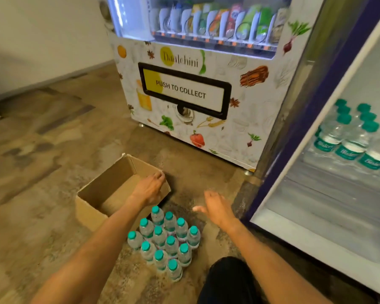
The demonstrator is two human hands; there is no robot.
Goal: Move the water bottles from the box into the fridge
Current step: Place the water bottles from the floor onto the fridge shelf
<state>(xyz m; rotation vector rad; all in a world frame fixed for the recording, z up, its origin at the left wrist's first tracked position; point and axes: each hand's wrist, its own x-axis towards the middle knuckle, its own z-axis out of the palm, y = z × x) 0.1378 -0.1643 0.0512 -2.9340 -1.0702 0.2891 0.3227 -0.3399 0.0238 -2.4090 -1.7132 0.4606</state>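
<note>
Several small water bottles (166, 240) with teal caps stand in a cluster on the floor, just in front of me. Behind them lies an open cardboard box (90, 205), tipped on its side, with nothing visible inside. My left hand (149, 188) grips the box's right wall near its top edge. My right hand (216, 207) hovers open above the floor, to the right of the bottles, holding nothing. The fridge (329, 244) stands open at the right, with several more bottles (351, 139) on an upper shelf.
A vending machine (195, 88) with a "push to collect" flap stands straight ahead, next to the fridge. The fridge door's edge (303, 102) sits between them. My dark-clothed knee (228, 279) is at the bottom, right of the bottles. Patterned floor stretches to the left.
</note>
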